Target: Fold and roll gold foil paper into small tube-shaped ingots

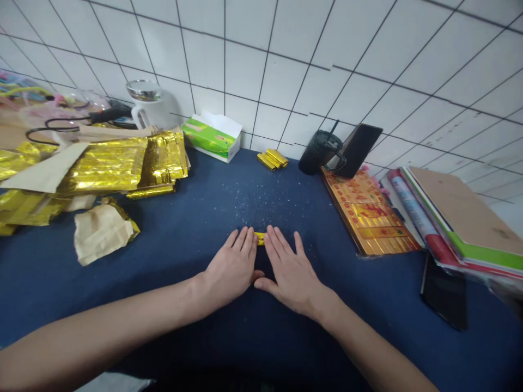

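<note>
Both hands lie flat, palms down, near the middle of a dark blue tabletop (196,218). Under the fingers of my left hand (231,264) and my right hand (290,267) is a small gold foil roll (260,238); only its middle shows in the gap between them. The fingers of each hand are stretched out, and the thumb tips come close together below the roll. A few finished-looking gold rolls (272,159) are grouped by the wall. To the left lie stacked gold foil paper sheets (104,163) and a crumpled piece with a tan back (102,231).
Along the tiled wall stand a white mug (149,106), a green tissue pack (212,136), a black lidded cup (321,152) and a propped dark phone (357,149). At right are an orange-gold paper pack (368,212), stacked folders (466,212) and a black phone (443,291).
</note>
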### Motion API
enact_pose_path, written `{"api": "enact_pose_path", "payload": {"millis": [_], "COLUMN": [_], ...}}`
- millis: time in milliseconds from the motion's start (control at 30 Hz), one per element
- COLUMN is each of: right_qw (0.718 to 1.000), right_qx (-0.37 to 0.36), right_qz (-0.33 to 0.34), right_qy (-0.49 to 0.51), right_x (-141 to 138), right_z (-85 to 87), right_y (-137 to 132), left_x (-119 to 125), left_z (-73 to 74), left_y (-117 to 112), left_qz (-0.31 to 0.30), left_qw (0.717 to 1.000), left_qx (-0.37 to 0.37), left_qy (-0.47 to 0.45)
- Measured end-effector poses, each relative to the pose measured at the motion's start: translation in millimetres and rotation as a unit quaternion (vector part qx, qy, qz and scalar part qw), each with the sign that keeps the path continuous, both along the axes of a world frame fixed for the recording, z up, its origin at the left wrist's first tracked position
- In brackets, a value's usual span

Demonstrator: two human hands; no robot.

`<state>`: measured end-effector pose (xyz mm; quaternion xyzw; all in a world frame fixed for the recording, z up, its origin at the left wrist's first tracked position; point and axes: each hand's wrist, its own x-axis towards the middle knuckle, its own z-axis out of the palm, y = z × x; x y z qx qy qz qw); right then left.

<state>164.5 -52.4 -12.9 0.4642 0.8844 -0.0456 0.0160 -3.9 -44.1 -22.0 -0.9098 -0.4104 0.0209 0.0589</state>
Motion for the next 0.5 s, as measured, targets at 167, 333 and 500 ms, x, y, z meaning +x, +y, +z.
{"api": "enact_pose_path", "payload": {"millis": [167, 333, 500], "right_qw": [0.999, 1.0, 1.0], "right_qx": [-0.023, -0.018, -0.002], "right_qz": [0.021, 0.007, -0.021], "right_qy": [0.03, 0.019, -0.005], "right_x": [-15, -1, 16], "right_z": [-2.9, -9.4, -10.3], "right_y": [2, 1, -3], "left_x": [-2, -3, -2], "left_z": [1.6, 1.3, 0.4], "left_y": [2, 1, 0], "left_qz": [-0.012, -0.004, 0.003], "left_qw": [1.0, 1.0, 1.0], "left_qx": [0.006, 0.01, 0.014], "left_qy": [0.0, -0.006, -0.016]}}
